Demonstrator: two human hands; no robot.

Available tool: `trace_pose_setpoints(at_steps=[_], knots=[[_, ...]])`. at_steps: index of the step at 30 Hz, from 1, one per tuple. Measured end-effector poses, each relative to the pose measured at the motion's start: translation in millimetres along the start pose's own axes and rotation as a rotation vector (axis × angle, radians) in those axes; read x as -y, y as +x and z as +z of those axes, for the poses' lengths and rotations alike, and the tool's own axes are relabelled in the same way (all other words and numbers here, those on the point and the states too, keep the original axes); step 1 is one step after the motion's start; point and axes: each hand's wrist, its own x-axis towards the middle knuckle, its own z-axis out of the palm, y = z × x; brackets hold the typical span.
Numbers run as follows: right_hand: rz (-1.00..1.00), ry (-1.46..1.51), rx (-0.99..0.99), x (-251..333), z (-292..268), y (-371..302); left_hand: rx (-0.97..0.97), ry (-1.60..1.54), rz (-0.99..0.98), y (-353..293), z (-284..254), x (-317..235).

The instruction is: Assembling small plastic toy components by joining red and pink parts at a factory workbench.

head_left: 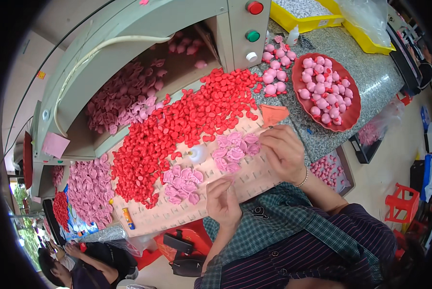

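Note:
My left hand (pixel 224 202) is closed in a pinch at the table's near edge, with a small pink petal-shaped piece (pixel 231 178) at its fingertips. My right hand (pixel 282 153) has its fingers curled together at the right side of a cluster of pink petal-shaped pieces (pixel 234 150); whatever is between them is hidden. Left of that lies a second cluster of the same thin, curled pink pieces (pixel 182 184). A small white squeeze bottle (pixel 197 154) with a thin tip rests between the clusters and a long heap of glossy red pieces (pixel 177 126).
A grey-green machine (pixel 229 41) with an opening full of pink pieces stands behind the heap. A red bowl (pixel 348 120) of round pink parts sits to the right, near an orange scrap (pixel 274 114). A small orange-blue tube (pixel 128 218) lies at the left. Another person (pixel 83 269) sits lower left.

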Motion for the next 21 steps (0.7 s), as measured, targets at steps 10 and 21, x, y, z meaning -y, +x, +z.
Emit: trace_pose_setpoints(at_steps=[10, 21], knots=[[0.154, 0.041, 0.199, 0, 13, -10, -0.197, 0.174, 0.028, 5, -20, -7], [0.292, 0.201, 0.214, -1, -2, -13, 0.076, 0.671, 0.281, 27, -14, -7]])
